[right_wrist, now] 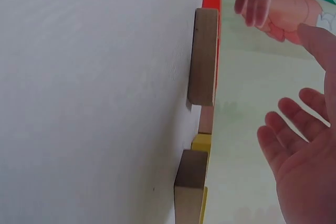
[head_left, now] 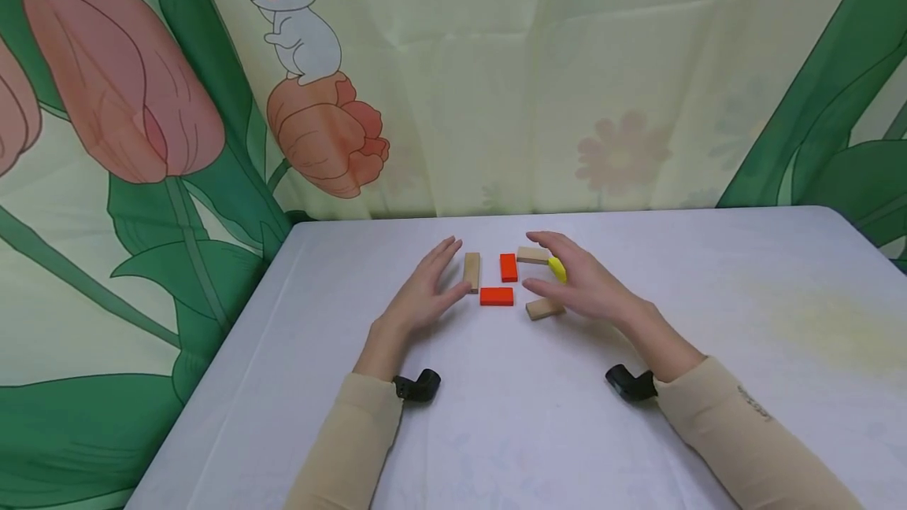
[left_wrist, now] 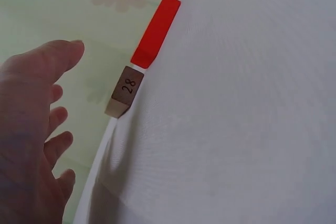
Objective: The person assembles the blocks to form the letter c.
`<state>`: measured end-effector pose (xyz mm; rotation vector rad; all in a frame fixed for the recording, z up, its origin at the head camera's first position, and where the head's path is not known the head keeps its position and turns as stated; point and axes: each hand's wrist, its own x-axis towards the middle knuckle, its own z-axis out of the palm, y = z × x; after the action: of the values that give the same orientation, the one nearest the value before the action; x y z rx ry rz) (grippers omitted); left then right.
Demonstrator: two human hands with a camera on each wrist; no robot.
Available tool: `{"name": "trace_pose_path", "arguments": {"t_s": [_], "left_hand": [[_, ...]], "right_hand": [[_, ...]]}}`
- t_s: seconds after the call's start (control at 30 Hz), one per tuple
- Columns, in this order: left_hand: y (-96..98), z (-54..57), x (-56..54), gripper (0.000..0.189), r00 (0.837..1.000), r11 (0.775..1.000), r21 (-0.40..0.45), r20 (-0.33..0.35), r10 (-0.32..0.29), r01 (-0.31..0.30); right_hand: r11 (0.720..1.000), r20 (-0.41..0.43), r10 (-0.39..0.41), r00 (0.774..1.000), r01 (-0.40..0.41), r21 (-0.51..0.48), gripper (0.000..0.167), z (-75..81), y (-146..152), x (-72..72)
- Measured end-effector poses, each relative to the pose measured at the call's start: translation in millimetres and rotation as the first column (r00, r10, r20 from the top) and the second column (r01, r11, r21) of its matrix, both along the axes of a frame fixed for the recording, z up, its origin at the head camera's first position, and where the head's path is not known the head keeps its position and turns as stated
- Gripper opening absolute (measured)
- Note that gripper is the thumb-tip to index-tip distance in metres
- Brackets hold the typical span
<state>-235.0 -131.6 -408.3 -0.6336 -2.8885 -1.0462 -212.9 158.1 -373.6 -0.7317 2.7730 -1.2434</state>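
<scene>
My left hand (head_left: 423,290) hovers over the table just left of the blocks, fingers spread and nothing held. Closest to its thumb is a plain wooden block (head_left: 472,270); in the left wrist view, a wooden block (left_wrist: 127,86) bears the number 28. Opposite, my right hand (head_left: 584,278) is held with fingers and thumb apart, holding nothing. It partly covers a yellow block (head_left: 557,269) and a wooden block (head_left: 542,309). Between the hands lie two red blocks, one lengthwise (head_left: 508,267) and one crosswise (head_left: 496,297). Another wooden block (head_left: 532,255) lies behind the right thumb.
A white cloth covers the table (head_left: 510,431), whose far edge meets a curtain (head_left: 482,101) printed with tulips and a white animal. Black wrist cameras (head_left: 418,386) sit at both cuffs of the beige sleeves (head_left: 347,447).
</scene>
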Motion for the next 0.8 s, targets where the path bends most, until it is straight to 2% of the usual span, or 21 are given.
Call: {"name": "trace_pose_path", "arguments": {"t_s": [0.23, 0.53, 0.8], "left_hand": [[3.2, -1.4, -3.7, 0.072, 1.000, 0.999, 0.036, 0.022, -0.017, 0.016], [-0.2, -4.4, -10.3, 0.069, 0.998, 0.998, 0.040, 0.028, -0.058, 0.057], [-1.2, -5.2, -14.6, 0.070, 0.996, 0.998, 0.025, 0.057, -0.065, 0.063]], "right_hand": [[0.995, 0.020, 0.075, 0.997, -0.073, -0.071, 0.067, -3.5, -7, -3.7], [0.985, 0.027, 0.154, 0.988, -0.151, -0.087, 0.056, -10.6, -11, -9.4], [0.968, 0.051, 0.239, 0.970, -0.235, -0.084, 0.050, -15.2, -15, -14.4]]}}
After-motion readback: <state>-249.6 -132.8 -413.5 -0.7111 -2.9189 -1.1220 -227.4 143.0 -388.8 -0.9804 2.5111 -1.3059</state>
